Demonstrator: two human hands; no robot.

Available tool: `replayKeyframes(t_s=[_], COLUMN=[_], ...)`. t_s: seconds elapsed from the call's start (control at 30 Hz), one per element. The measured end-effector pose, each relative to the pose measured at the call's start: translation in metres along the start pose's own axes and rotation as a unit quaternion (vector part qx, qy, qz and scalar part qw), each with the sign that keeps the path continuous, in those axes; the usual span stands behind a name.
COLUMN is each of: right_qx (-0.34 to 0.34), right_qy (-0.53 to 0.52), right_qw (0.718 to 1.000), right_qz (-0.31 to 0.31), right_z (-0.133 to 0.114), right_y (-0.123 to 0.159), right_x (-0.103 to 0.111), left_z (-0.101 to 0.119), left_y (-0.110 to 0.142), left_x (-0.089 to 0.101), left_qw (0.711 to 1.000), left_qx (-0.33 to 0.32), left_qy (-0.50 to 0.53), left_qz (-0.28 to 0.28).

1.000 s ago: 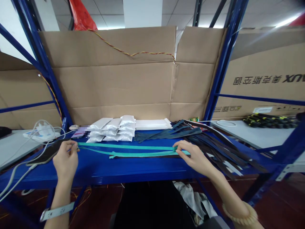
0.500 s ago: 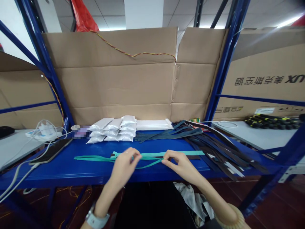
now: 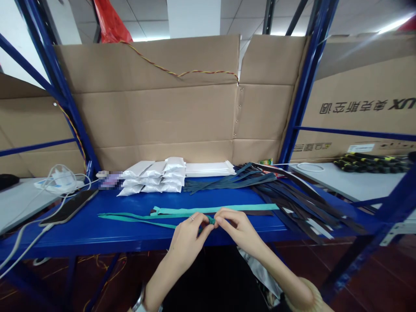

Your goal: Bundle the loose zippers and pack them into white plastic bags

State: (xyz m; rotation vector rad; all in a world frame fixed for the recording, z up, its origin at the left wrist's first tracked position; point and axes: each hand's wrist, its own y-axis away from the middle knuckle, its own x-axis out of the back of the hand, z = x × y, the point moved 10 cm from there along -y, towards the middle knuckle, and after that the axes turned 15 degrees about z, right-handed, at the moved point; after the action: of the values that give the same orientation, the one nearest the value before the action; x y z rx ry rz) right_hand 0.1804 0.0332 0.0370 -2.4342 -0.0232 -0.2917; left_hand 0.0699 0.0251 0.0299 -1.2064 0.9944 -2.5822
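My left hand [image 3: 188, 240] and my right hand [image 3: 240, 229] meet over the front of the blue shelf, fingertips nearly touching. Both pinch the bunched end of a teal zipper [image 3: 136, 218], whose two tapes trail apart to the left. The pinched part is small and mostly covered by my fingers. Just behind my hands, a second teal zipper [image 3: 247, 208] lies flat across the shelf. A dark brown strip [image 3: 260, 213] shows from under it.
White packets [image 3: 152, 177] are stacked at the back, beside flat white packages [image 3: 209, 169]. Dark zippers [image 3: 292, 203] pile up at the right. A phone [image 3: 69, 208] with a white cable lies left. Cardboard [image 3: 162, 112] closes the back, between blue posts [image 3: 305, 86].
My left hand has moved right, along the teal zipper, to meet my right hand. My right hand has shifted slightly left. The zipper's end is now bunched between my fingers.
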Motion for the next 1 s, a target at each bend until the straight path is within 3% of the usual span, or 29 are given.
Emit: replayKeyframes(t_s=[0.3,0.63,0.9,1.0], right_qx=[-0.035,-0.112,-0.057,-0.038], right_qy=[-0.030,-0.069,0.109,0.124], right_qw=[0.999,0.990,0.991,0.991], right_qz=[0.021,0.054,0.050,0.040], right_z=[0.013,0.043,0.028,0.026], right_y=[0.002,0.011,0.011,0.011], right_x=[-0.003,-0.011,-0.007,-0.009], left_z=[0.009,0.017,0.023,0.024], left_y=[0.001,0.003,0.007,0.008], left_x=[-0.001,0.003,0.004,0.001], left_qw=[0.999,0.983,0.968,0.962], left_qx=[-0.049,-0.119,-0.167,-0.181], left_qy=[0.000,-0.138,-0.185,-0.197], left_qz=[0.008,0.032,0.045,0.048])
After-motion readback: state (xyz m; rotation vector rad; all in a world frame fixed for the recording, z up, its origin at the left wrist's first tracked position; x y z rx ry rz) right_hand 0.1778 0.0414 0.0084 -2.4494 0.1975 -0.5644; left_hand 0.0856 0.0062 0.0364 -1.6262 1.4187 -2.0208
